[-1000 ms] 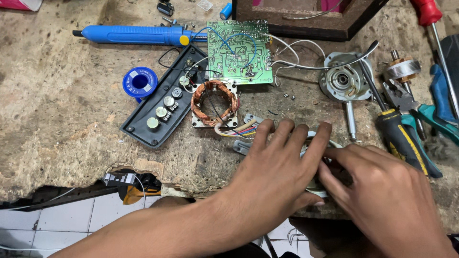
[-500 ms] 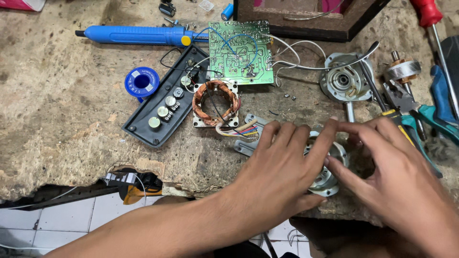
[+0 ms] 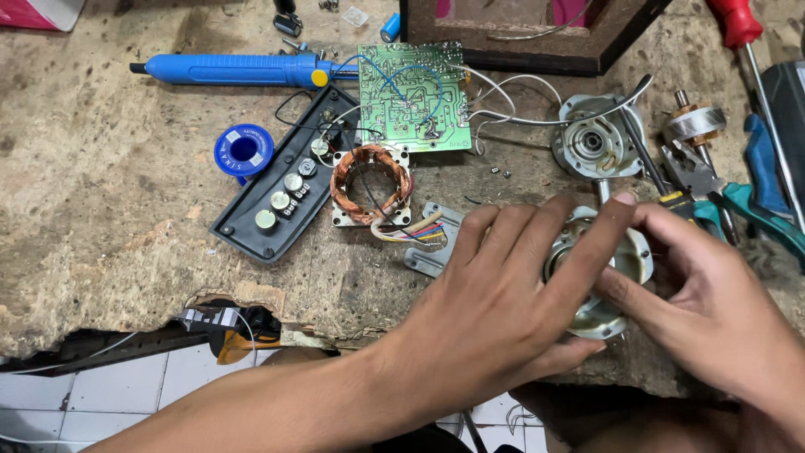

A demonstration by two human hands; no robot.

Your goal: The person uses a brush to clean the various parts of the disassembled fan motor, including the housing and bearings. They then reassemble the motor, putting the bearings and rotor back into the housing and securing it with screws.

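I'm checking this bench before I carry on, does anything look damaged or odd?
Yes. The workbench front edge is broken away, a ragged gap showing tiled floor below. Both hands, left hand and right hand, grip the round metal motor housing right at that edge.

The left hand [image 3: 495, 310] covers most of the motor housing [image 3: 599, 277], so only its right rim and lower edge show; how the fingers grip underneath cannot be told. The right hand [image 3: 713, 302] hides the housing's far side and runs off the right edge. A bracket [image 3: 432, 243] beside the coil [image 3: 371, 184] slips under the left fingers. The wooden frame [image 3: 537, 42] and red screwdriver [image 3: 742, 25] are cut by the top edge, the pliers [image 3: 759, 214] by the right. The small screws [image 3: 501, 173] are too small to tell apart.
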